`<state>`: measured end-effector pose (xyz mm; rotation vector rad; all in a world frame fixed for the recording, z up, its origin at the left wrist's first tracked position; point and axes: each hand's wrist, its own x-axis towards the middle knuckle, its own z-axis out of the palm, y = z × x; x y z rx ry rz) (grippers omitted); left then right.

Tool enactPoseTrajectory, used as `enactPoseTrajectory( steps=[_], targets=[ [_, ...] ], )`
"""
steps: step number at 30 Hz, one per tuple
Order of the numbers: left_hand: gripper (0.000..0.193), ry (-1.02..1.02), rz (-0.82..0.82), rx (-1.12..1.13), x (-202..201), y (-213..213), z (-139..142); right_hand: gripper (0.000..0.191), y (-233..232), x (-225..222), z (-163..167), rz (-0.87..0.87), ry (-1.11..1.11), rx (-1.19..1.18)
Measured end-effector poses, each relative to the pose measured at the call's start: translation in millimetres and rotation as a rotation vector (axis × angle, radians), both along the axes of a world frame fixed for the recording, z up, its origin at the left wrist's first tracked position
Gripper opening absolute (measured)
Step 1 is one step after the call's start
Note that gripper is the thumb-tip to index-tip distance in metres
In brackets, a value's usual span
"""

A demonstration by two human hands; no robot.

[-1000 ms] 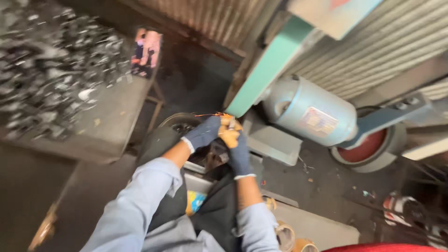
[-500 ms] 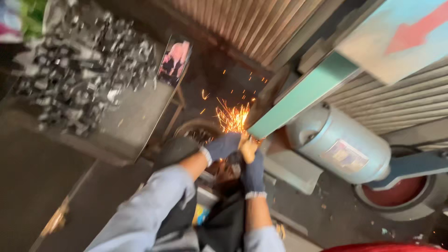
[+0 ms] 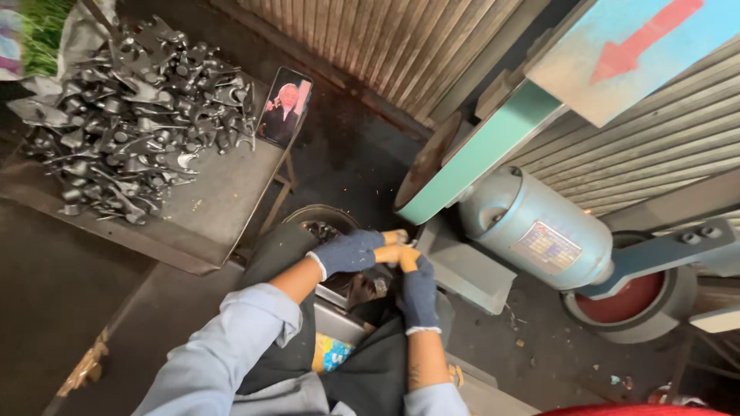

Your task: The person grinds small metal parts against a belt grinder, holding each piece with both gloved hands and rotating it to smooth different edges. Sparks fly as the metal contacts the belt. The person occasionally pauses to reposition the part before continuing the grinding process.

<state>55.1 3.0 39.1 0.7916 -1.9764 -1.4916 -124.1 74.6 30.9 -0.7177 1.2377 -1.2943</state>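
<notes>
Though barely visible, workpiece (image 3: 411, 246) between fingertips (image 3: 395, 237)

Both gloves, left (image 3: 351, 252) and right (image 3: 418, 293), are blue knitted cloth with orange rubbery fingertips. The parts (image 3: 131, 108) are dull grey rough metal, heaped on a matt, scuffed table (image 3: 208, 223). The motor (image 3: 532, 231) is smooth painted metal, slightly glossy. The wall (image 3: 385, 38) is ribbed sheet metal.
</notes>
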Motion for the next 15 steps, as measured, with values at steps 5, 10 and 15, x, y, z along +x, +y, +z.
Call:
enactPoseTrajectory(
  steps=[5, 10, 15],
  targets=[
    [0.033, -0.109, 0.480, 0.068, -18.2, -3.1, -20.6, 0.034, -29.3, 9.9, -15.9, 0.017, 0.352, 0.060],
    [0.036, -0.358, 0.451, 0.067, -48.5, -2.1, -5.6, 0.029, -26.8, -2.7, 1.9, -0.134, 0.112, 0.266],
    [0.034, -0.182, 0.277, 0.005, -39.6, 2.9, 10.4, 0.031, -5.8, -8.8, 12.9, -0.272, -0.103, 0.094]
  ],
)
